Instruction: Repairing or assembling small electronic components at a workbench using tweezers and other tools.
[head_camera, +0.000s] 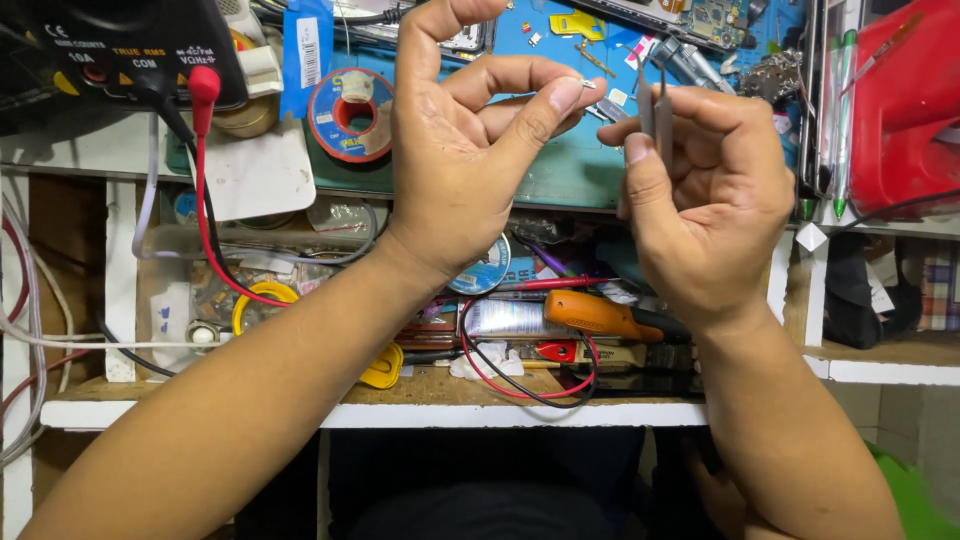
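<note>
Both forearms rise from the near edge, and the two hands meet above the front of the counter (560, 180), which is covered by a blue-green mat. Left hand (455, 150): thumb and forefinger are pressed together on a tiny pale metal part (587, 85), the other fingers curled loosely. Right hand (710, 190): closed around slim grey tweezers (655, 115), pinched between thumb and fingers, long axis nearly upright, tips pointing to the far side. The small part sits just left of the tweezers' tips and slightly higher, close but not touching; the right hand's tool is the nearer thing to it, and the gap between them runs left to right.

Far left stands a black multimeter (120, 50) with a red probe plug (203, 85) and red lead hanging down. At the right edge lies a red plastic case (905, 110). Beside the meter is a blue rectangular package (305, 50) with a white label strip, then a round solder spool (350, 115) with a blue and red ring label. On the shelf below lie an orange-handled screwdriver (600, 315), a round blue-labelled reel (485, 270) and a yellow tape roll (262, 300).
</note>
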